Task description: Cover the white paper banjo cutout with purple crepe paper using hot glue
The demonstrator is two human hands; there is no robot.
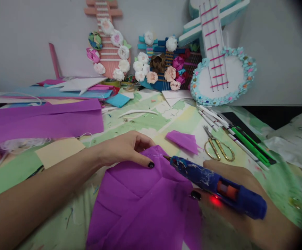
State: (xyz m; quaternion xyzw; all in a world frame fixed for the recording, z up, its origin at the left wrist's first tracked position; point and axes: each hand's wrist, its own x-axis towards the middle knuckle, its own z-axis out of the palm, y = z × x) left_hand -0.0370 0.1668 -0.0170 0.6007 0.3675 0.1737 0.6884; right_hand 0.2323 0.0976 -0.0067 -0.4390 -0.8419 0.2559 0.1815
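A folded purple paper sheet (140,198) lies in front of me, its upper edge pinched by my left hand (130,149). The thumb rests on top of the paper; the other fingers are hidden behind it. My right hand (226,187) is closed around a blue glue gun (205,177), which glows red at its underside. The gun's metal nozzle points left at the paper's top edge, where a thin line of glue shows. Just beyond the nozzle lies a small folded purple piece (182,140).
Gold-handled scissors (218,146), a green cutter (250,146) and several white sticks (213,119) lie to the right. At left are a purple strip (44,119) and a beige sheet (59,151). Flower-decorated paper guitars, including a white one (222,74), lean against the wall.
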